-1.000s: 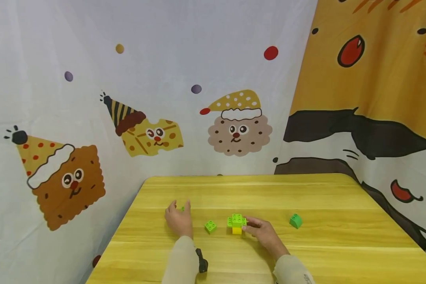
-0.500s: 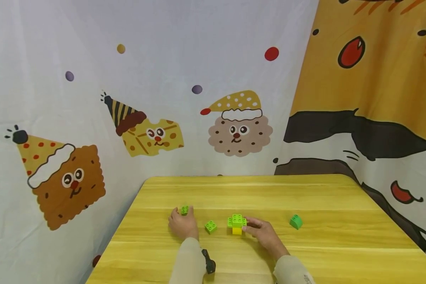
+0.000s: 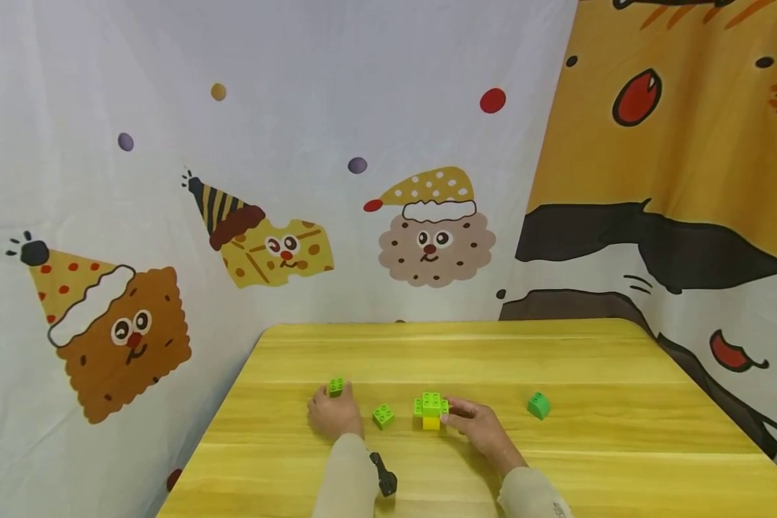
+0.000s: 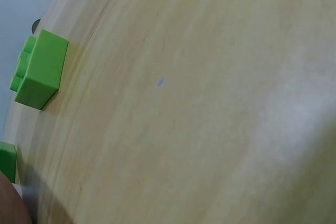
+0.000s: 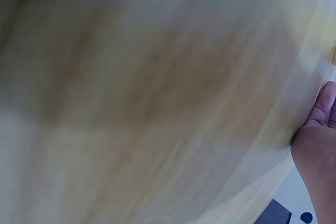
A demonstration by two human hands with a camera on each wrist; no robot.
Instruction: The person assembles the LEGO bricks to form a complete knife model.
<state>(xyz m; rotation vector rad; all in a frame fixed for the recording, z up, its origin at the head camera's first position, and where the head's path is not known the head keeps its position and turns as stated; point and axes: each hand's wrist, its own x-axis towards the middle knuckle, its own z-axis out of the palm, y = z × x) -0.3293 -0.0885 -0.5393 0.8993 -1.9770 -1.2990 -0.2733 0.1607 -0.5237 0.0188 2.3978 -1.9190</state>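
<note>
Left hand [image 3: 334, 417]: at the left brick [image 3: 336, 387], thumb on one side and fingers on the other; it seems to pinch it, though the hand hides the lower part; the left wrist view shows only a sliver of hand beside a green edge
Right hand [image 3: 482, 426]: thumb and fingers pinch the right side of the stack [image 3: 431, 411]; the right wrist view leaves that contact out
Stack: upright on the table [image 3: 589, 360], between the two hands; yellow at the bottom, lime studs out to both sides, a lime brick on top
Middle brick [image 3: 383, 416]: lime, studs up, between left hand and stack; touched by neither hand
Curved brick [image 3: 539, 406]: darker green, on the table beyond the right hand, well apart from the stack
Joined so far: the yellow and lime parts of the stack, which look firmly seated
Not joined: left brick, middle brick and curved brick; by that count the building looks part-way along
Behind: a printed backdrop [image 3: 285, 108]
</note>
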